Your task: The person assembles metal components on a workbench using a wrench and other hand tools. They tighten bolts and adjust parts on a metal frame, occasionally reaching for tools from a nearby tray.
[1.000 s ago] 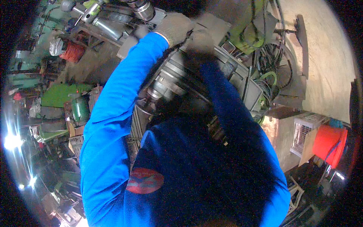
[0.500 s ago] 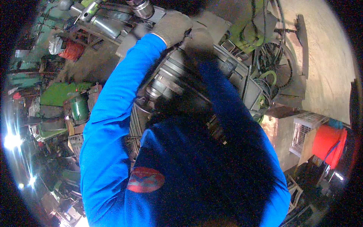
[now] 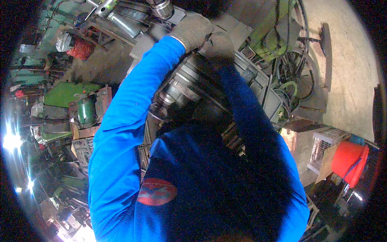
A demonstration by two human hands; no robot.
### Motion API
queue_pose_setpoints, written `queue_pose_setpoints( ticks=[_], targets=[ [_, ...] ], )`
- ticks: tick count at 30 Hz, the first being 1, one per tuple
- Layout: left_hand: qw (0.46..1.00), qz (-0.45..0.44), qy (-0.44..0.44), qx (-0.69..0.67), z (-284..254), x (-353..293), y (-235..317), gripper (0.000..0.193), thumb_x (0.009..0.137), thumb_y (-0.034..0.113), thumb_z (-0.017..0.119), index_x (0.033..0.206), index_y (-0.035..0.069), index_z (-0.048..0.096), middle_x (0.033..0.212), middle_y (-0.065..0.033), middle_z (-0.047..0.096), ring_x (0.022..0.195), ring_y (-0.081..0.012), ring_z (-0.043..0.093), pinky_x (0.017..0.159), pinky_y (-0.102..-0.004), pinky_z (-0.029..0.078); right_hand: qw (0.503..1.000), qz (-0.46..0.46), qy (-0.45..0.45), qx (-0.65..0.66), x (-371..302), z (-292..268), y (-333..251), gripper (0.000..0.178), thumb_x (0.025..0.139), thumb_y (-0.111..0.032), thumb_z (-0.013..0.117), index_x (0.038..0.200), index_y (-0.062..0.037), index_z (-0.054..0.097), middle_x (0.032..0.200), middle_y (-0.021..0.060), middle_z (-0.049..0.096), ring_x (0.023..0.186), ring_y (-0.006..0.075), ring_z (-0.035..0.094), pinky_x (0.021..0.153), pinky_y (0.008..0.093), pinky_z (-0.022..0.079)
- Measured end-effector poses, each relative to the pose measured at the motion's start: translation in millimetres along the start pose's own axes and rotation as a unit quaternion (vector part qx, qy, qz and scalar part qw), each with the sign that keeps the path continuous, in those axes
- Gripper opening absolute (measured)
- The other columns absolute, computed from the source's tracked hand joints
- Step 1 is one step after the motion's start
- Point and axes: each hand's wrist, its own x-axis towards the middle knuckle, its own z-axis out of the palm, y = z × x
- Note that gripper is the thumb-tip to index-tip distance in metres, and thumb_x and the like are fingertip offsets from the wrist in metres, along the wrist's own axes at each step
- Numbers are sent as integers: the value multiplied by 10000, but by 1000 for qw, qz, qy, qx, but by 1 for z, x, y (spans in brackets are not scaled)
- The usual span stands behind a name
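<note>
Both my hands wear grey-brown work gloves and meet at the top middle, over a metal machine [image 3: 179, 86]. My left hand [image 3: 192, 31] is closed, its fingers curled away from view. Against it sits my right hand [image 3: 217, 48], closed too and in shadow. Whatever lies between or under them is hidden. Just beyond the left hand is a shiny drill chuck [image 3: 162, 9]. Below the hands the machine shows ridged, rounded metal parts, partly dark under my arms.
At the upper left a steel cylinder [image 3: 125, 25] adjoins a green fitting with a cross bar. A green tank [image 3: 85, 111] stands left. To the right are a spoked wheel [image 3: 300, 74], coiled cables [image 3: 286, 94], a white crate [image 3: 327, 147] and a red bucket-like container [image 3: 350, 161].
The whole view has shifted slightly, so the machine and both hands sit a little further right. My right hand, blurred before, shows more sharply. The hands stay together.
</note>
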Motion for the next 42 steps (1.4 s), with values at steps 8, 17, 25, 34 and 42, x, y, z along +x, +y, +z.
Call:
queue_pose_setpoints(
  ticks=[8, 17, 25, 34, 42],
  targets=[
    [1000, -11, -10, 8, 6, -2, -6, 260, 868, 202, 709, 1109, 133, 778, 1112, -157, 775, 1090, -401, 739, 1000, -532, 580, 993, 65, 58, 74, -3, 1, -10, 285, 900, -300, 724, 964, -25, 764, 1045, 217, 747, 1043, 443, 694, 936, 539, 575],
    [999, -36, -33, -6, -3, -2, 1, 298, 850, 160, 719, 1142, 137, 774, 1136, -139, 780, 1119, -410, 735, 999, -543, 586, 999, 3, 46, -12, -2, 10, -4, 249, 876, -266, 758, 991, -46, 769, 1050, 224, 741, 1024, 455, 692, 904, 542, 577],
    [999, -19, -37, -1, -15, -2, 1, 233, 856, 140, 749, 1075, 105, 820, 1109, -196, 796, 1086, -407, 768, 979, -523, 614, 984, 86, -132, 83, 25, -9, -11, 352, 847, -334, 791, 1044, -43, 795, 1137, 222, 762, 1027, 469, 713, 903, 528, 588],
    [1000, -9, -3, -16, 5, -4, -7, 314, 849, 228, 748, 1155, 157, 761, 1177, -149, 773, 1157, -401, 724, 1011, -535, 587, 995, -51, -5, 81, 4, -2, 9, 308, 892, -319, 748, 977, -23, 771, 1055, 233, 749, 1040, 456, 692, 916, 532, 563],
    [998, -18, -54, -1, -2, -1, -4, 345, 853, 222, 752, 1196, 191, 769, 1174, -161, 773, 1146, -404, 729, 1010, -539, 587, 998, 48, -6, 46, 4, 2, -5, 282, 906, -281, 733, 996, -13, 740, 1038, 239, 729, 1014, 462, 676, 883, 548, 551]
  ],
)
